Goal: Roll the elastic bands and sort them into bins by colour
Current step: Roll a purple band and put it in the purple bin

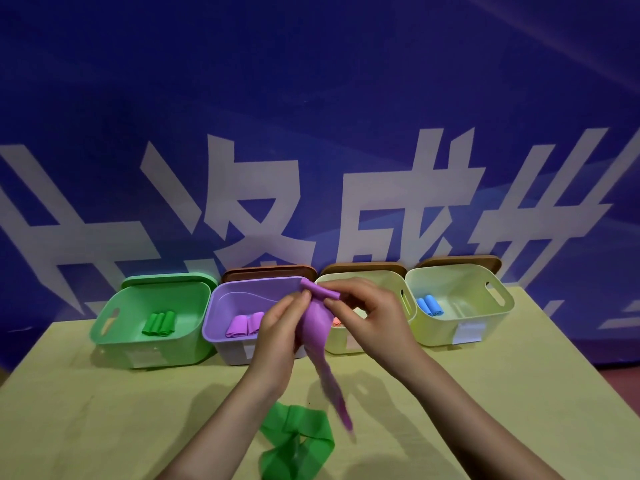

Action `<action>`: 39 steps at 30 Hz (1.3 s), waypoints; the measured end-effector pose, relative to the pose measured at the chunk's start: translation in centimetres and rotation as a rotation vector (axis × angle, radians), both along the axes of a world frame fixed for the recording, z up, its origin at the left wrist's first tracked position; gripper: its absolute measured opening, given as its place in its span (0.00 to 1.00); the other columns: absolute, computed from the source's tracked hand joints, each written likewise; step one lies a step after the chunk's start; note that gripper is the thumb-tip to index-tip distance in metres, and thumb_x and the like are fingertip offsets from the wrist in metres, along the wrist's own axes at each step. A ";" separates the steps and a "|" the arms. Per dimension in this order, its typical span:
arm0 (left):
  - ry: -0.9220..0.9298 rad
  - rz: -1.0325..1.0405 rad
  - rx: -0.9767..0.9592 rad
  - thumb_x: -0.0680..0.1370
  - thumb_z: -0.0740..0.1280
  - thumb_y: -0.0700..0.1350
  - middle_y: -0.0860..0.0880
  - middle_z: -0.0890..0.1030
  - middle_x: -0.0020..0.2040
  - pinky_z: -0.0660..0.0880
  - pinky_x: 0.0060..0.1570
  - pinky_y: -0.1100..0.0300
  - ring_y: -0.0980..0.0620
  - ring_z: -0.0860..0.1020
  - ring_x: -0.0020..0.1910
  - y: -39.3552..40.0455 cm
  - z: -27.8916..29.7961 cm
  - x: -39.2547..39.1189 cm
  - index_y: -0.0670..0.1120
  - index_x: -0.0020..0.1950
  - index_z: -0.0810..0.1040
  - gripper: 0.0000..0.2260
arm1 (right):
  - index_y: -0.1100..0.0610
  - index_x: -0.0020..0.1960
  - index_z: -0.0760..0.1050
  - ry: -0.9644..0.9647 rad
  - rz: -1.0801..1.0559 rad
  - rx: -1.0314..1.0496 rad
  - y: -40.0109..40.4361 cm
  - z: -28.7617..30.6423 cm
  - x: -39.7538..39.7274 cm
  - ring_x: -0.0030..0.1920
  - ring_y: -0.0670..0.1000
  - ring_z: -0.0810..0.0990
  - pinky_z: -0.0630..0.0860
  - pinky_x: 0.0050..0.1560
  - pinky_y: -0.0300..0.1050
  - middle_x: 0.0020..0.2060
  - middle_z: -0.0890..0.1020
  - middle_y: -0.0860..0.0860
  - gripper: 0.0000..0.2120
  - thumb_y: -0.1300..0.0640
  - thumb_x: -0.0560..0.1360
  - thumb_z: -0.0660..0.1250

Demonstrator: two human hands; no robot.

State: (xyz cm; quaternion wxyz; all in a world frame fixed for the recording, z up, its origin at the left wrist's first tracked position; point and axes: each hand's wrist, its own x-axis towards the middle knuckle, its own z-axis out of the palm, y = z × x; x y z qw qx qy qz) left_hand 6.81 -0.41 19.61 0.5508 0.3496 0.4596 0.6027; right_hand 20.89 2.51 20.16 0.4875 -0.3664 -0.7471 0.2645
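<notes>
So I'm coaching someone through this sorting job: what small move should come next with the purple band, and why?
Probably keep rolling: the left hand and right hand pinch the purple band with only its top end rolled, and a long tail hangs toward the table. Once rolled, it belongs in the purple bin.

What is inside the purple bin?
Inside the purple bin lie two rolled purple bands. The left hand covers the bin's right part, so anything there is hidden.
</notes>
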 end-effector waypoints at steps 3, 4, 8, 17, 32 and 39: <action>-0.035 -0.021 -0.019 0.80 0.60 0.43 0.43 0.84 0.50 0.73 0.55 0.53 0.48 0.80 0.52 0.1 0.1 -0.1 0.47 0.45 0.86 0.14 | 0.55 0.55 0.82 -0.112 -0.025 0.124 0.4 -0.3 0.4 0.42 0.44 0.78 0.75 0.43 0.37 0.43 0.82 0.48 0.11 0.61 0.74 0.68; -0.051 -0.031 -0.020 0.80 0.59 0.44 0.43 0.84 0.49 0.73 0.56 0.53 0.49 0.80 0.52 0.0 0.2 0.0 0.47 0.43 0.86 0.15 | 0.55 0.55 0.82 -0.146 -0.028 0.160 0.5 -0.5 0.5 0.42 0.43 0.77 0.74 0.43 0.36 0.42 0.82 0.49 0.11 0.61 0.74 0.68; 0.011 -0.016 0.013 0.76 0.65 0.50 0.44 0.84 0.48 0.72 0.55 0.52 0.48 0.79 0.50 -0.2 0.2 0.1 0.47 0.45 0.85 0.11 | 0.56 0.57 0.81 -0.225 0.004 0.259 0.5 -0.6 1.0 0.43 0.44 0.77 0.71 0.45 0.32 0.44 0.80 0.50 0.13 0.59 0.76 0.63; 0.311 0.001 0.141 0.80 0.63 0.44 0.46 0.82 0.42 0.76 0.41 0.56 0.53 0.79 0.42 -0.6 0.1 0.2 0.47 0.47 0.80 0.07 | 0.47 0.57 0.78 0.098 0.060 -0.281 -0.5 -0.1 0.2 0.43 0.49 0.79 0.77 0.48 0.45 0.44 0.82 0.53 0.12 0.53 0.74 0.67; 0.112 -0.085 -0.018 0.71 0.61 0.62 0.48 0.85 0.46 0.75 0.51 0.46 0.45 0.81 0.50 -0.9 0.7 0.7 0.59 0.45 0.84 0.14 | 0.52 0.49 0.81 0.236 -0.004 -0.233 -0.6 0.3 -0.5 0.45 0.51 0.82 0.79 0.45 0.51 0.42 0.84 0.48 0.07 0.54 0.74 0.66; 0.164 -0.019 -0.055 0.77 0.65 0.53 0.53 0.84 0.47 0.72 0.52 0.55 0.50 0.78 0.53 -1.1 0.5 0.6 0.53 0.48 0.83 0.08 | 0.57 0.50 0.81 -0.062 -0.090 0.122 -0.4 -0.2 0.0 0.42 0.43 0.77 0.73 0.43 0.34 0.42 0.82 0.47 0.11 0.53 0.76 0.63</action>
